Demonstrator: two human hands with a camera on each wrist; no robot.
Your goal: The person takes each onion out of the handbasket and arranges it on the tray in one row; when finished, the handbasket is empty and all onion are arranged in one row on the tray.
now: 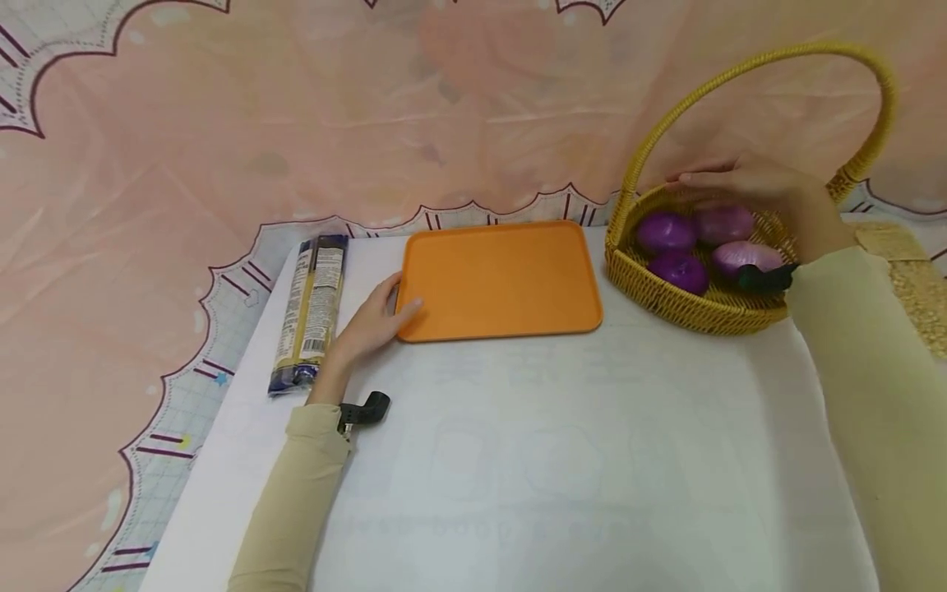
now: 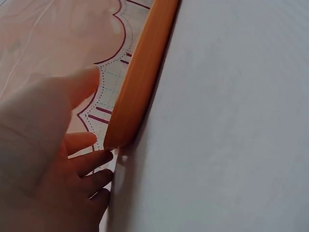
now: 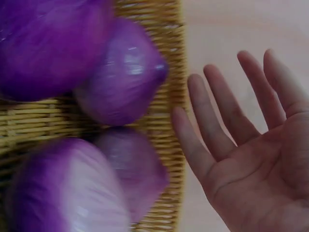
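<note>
An orange rectangular tray (image 1: 499, 284) lies flat near the back of the white table. My left hand (image 1: 373, 319) is at its left edge, the thumb over the rim and the fingers loosely spread; the left wrist view shows the fingertips close to the tray corner (image 2: 123, 130). A yellow wicker basket (image 1: 666, 308) with a tall arched handle stands at the back right. Inside it are several purple onions (image 1: 679, 273). Over the basket's far side reaches my right hand (image 1: 747, 177), its spread fingers beyond the rim and holding nothing in the right wrist view (image 3: 251, 159).
To the left of the tray lies a long clear packet of yellow sticks (image 1: 309, 308) with blue ends. A bag of tan grains (image 1: 917, 288) sits right of the basket, partly behind the right sleeve. Patterned pink cloth (image 1: 370, 123) borders the table's back and left.
</note>
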